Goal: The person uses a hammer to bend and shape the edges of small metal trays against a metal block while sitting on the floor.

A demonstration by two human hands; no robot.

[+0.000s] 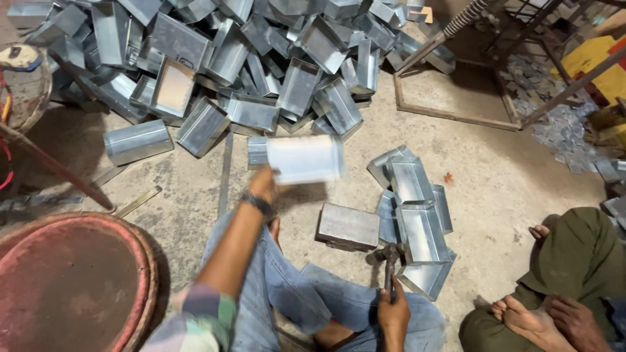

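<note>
Concrete floor (pixel 495 176) is serving as the work surface, with a large heap of sheet-metal boxes (pixel 248 58) lying across its far side. The person is sitting on the floor in blue jeans. The left hand (pixel 264 184) is holding up a metal box (pixel 303 158), blurred in the picture, with the fingers closed on its near edge; the box is hanging above the floor just ahead of the knees. The right hand (pixel 393 315) is gripping the handle of a hammer (pixel 389 261), fingers wrapped fully round it, the head pointing away. A solid steel block (pixel 347 227) is resting on the floor just left of the hammer head. A short row of finished boxes (pixel 414 215) is lying beside it to the right. Another person's bare feet (pixel 528 313) are showing at the lower right. A round reddish drum top (pixel 68 280) is sitting at the lower left.
</note>
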